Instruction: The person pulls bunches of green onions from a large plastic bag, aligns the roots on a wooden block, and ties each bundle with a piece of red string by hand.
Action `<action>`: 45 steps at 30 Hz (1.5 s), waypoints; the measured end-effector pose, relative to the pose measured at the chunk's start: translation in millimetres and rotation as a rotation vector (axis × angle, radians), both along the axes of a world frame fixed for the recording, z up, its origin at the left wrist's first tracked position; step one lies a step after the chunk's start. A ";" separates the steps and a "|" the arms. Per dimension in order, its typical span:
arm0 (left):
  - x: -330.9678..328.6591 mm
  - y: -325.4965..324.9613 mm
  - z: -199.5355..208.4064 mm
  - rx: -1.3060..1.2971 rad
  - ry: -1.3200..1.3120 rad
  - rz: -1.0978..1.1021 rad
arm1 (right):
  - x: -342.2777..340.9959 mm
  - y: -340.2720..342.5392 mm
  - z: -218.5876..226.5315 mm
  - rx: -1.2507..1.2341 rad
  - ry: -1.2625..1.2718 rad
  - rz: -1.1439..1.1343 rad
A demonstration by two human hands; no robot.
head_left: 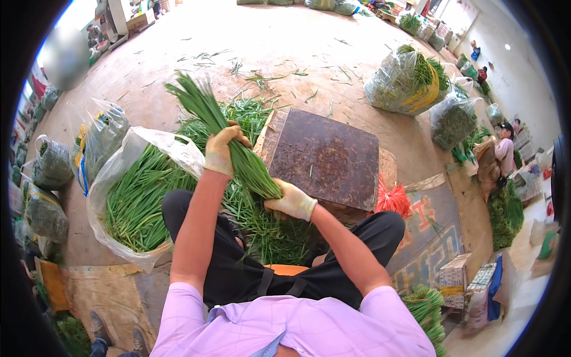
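Green bundle in 2 hands

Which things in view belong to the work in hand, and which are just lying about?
Likely in use:
green bunch, in left hand and right hand
loose greens between the legs
open white bag
dark-topped block
red strands

Seemingly just lying about:
yellow-banded filled bag, upper right
patterned carton, lower right
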State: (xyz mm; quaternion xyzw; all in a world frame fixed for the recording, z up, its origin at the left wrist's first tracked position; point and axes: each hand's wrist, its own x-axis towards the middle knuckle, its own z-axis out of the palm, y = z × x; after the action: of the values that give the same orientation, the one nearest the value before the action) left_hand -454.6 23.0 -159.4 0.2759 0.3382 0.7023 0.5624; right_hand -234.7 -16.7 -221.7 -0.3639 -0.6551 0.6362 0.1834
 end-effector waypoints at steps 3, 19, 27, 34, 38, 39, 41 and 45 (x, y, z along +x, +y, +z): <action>-17.3 9.4 -11.3 -0.029 -0.052 0.084 | 6.2 -7.7 -18.2 -0.162 -0.024 -0.150; -89.5 19.3 -32.7 -0.022 -0.395 0.346 | -8.2 1.9 9.6 0.335 -0.174 -0.335; -62.4 14.5 -42.8 -0.088 -0.417 0.296 | -64.4 -20.7 52.7 0.710 -0.135 -0.490; -72.0 3.7 -42.8 -0.079 -0.477 0.426 | -45.2 -18.7 15.1 0.675 0.005 -0.320; -79.3 7.7 -33.2 -0.086 -0.549 0.504 | 46.5 -23.1 -62.2 0.573 -0.530 -0.131; -78.7 7.8 -33.8 -0.079 -0.536 0.517 | 65.7 -20.8 -75.3 0.548 -0.815 0.077; -91.1 -2.5 -34.7 -0.055 -0.498 0.557 | 49.1 -20.3 -46.6 0.473 -0.940 0.180; -83.0 6.1 -46.9 -0.117 -0.493 0.509 | -21.2 -7.8 6.8 0.606 -0.140 -0.551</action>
State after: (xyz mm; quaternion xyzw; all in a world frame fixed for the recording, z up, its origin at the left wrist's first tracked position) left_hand -537.6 29.1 -206.3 -0.0277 0.2899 0.8448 0.4490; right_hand -255.9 -24.4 -214.9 -0.4976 -0.7017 0.3155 0.4006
